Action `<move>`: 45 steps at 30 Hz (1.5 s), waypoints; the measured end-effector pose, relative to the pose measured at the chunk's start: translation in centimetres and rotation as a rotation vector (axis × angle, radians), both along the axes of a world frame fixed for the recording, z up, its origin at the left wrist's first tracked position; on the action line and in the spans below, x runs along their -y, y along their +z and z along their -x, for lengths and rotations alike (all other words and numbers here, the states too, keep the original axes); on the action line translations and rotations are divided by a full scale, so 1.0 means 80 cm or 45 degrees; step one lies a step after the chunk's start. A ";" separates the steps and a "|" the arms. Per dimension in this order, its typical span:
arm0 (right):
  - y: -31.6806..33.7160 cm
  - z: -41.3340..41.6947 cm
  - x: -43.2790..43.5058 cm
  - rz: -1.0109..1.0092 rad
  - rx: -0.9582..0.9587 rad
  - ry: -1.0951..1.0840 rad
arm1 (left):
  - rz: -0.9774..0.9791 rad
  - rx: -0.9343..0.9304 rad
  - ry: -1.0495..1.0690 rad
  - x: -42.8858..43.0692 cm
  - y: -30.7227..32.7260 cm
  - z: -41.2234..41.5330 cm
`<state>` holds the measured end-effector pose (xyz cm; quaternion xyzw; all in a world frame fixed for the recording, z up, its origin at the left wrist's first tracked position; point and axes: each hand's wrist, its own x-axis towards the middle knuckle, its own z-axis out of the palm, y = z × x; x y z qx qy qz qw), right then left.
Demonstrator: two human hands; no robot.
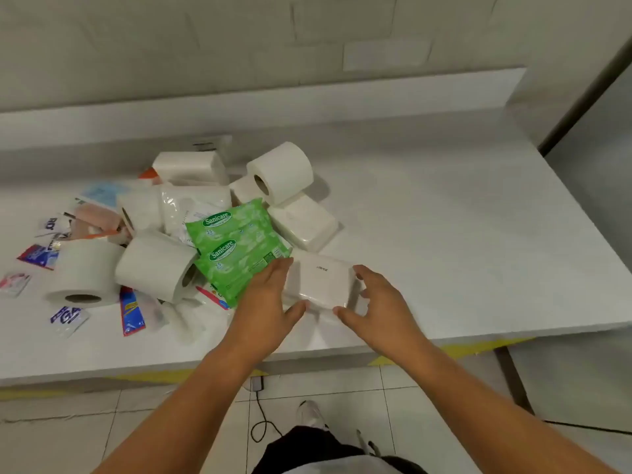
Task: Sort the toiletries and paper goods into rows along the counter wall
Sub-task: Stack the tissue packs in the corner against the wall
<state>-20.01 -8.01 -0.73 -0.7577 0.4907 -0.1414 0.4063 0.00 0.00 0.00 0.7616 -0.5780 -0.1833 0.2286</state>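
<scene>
Where the goods lie: heaped on the white counter (pixel 461 234), left of centre, well apart from the wall (pixel 307 46); no rows formed yet.
Toilet rolls (pixel 157 265): several, tumbled on sides and ends. I judge them light, squashy and apt to roll.
Green wipes pack (pixel 236 248): slick film, leaning on the pile, just beside my left fingers.
Tissue pack (pixel 321 282): white, film-wrapped, lying flat between my hands. I judge it light, soft and slippery, and it would dent if squeezed mid-body.
Left hand (pixel 270 299): fingers straight along the pack's left end, thumb at its near edge; not clasping.
Right hand (pixel 383 302): fingers arched over the right end, thumb at the near corner. I cannot tell whether it grips.
Hold point: the two short ends, pressed inward evenly.
Sachets (pixel 68 318): small, flat, scattered far left; best pinched by an edge.
</scene>
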 end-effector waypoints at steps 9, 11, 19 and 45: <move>-0.008 0.007 0.009 0.020 0.093 -0.135 | 0.050 -0.129 -0.043 0.017 -0.033 0.028; -0.009 0.021 0.018 -0.014 0.140 -0.205 | 0.073 -0.190 -0.075 0.031 -0.035 0.039; -0.007 0.090 0.085 -0.250 0.402 -0.644 | 0.088 -0.560 0.022 0.117 -0.029 0.103; -0.036 0.269 0.458 0.014 0.312 -0.529 | 0.213 -0.702 0.401 0.467 -0.027 0.323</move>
